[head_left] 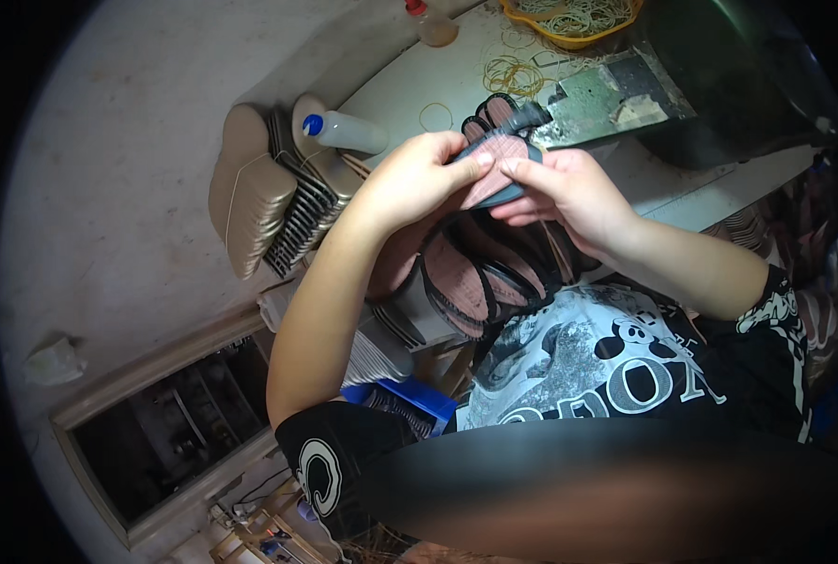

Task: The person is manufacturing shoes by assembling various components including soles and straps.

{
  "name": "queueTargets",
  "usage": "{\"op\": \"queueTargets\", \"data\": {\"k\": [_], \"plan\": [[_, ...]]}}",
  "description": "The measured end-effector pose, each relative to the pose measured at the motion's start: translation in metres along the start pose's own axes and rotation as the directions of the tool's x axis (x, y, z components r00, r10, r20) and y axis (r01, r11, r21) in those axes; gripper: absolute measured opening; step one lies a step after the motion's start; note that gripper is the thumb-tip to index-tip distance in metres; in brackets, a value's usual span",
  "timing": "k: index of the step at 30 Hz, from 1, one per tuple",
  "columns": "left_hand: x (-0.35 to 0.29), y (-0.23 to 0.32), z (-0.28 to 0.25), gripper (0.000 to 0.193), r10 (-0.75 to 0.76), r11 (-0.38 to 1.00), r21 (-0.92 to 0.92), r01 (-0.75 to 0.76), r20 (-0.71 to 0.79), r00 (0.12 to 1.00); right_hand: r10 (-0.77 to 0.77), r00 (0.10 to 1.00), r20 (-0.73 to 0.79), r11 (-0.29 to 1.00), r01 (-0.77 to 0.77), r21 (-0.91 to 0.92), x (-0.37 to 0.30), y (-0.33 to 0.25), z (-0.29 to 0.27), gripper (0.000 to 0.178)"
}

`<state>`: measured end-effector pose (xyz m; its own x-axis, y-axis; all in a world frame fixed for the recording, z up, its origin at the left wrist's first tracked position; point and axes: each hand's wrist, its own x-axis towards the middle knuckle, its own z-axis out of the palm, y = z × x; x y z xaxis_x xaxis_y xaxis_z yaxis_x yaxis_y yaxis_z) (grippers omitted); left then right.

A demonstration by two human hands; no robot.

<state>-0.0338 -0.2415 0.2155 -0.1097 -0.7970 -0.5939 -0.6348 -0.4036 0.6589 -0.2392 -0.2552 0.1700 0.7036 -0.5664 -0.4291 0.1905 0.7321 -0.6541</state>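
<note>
Between my two hands is a shoe piece with a pink inner face and a dark edge. My left hand grips its left side, thumb pressed on the pink face. From the other side my right hand pinches it, with the thumb on top and the fingers beneath. The far end of the piece lies close to a dark machine part. Below my hands, several black shoe uppers with pink linings are heaped near my lap. More pink-lined loops show just beyond the held piece.
A green machine body stands on the pale table. Loose rubber bands lie near a yellow basket. Banded stacks of tan soles and a blue-capped bottle are at left. A blue bin sits lower down.
</note>
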Motion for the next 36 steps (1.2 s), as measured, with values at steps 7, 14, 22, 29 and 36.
{"op": "queueTargets", "data": {"k": [7, 14, 22, 29, 36], "plan": [[0.000, -0.006, 0.014, 0.036, -0.116, 0.981, -0.155, 0.112, -0.015, 0.993, -0.097, 0.992, 0.078, 0.978, 0.110, -0.178, 0.009, 0.001, -0.017, 0.029], [-0.011, 0.004, 0.036, 0.037, -0.132, 0.950, -0.290, 0.117, -0.033, 0.991, -0.056, 0.997, 0.055, 0.962, 0.068, -0.265, 0.001, -0.003, -0.026, 0.032], [-0.004, -0.008, 0.007, 0.031, -0.082, 0.944, -0.315, 0.098, 0.065, 0.995, -0.087, 0.995, 0.049, 0.992, 0.091, -0.092, 0.002, 0.006, -0.006, 0.032], [-0.015, -0.001, 0.022, 0.034, -0.059, 0.831, -0.555, 0.039, -0.018, 0.998, -0.066, 0.997, 0.037, 0.997, 0.067, -0.037, 0.004, 0.003, -0.004, 0.029], [-0.013, 0.016, 0.021, 0.053, -0.225, 0.873, -0.436, 0.217, 0.035, 0.974, 0.154, 0.969, 0.192, 0.972, -0.114, -0.203, -0.037, -0.016, -0.012, 0.028]]}}
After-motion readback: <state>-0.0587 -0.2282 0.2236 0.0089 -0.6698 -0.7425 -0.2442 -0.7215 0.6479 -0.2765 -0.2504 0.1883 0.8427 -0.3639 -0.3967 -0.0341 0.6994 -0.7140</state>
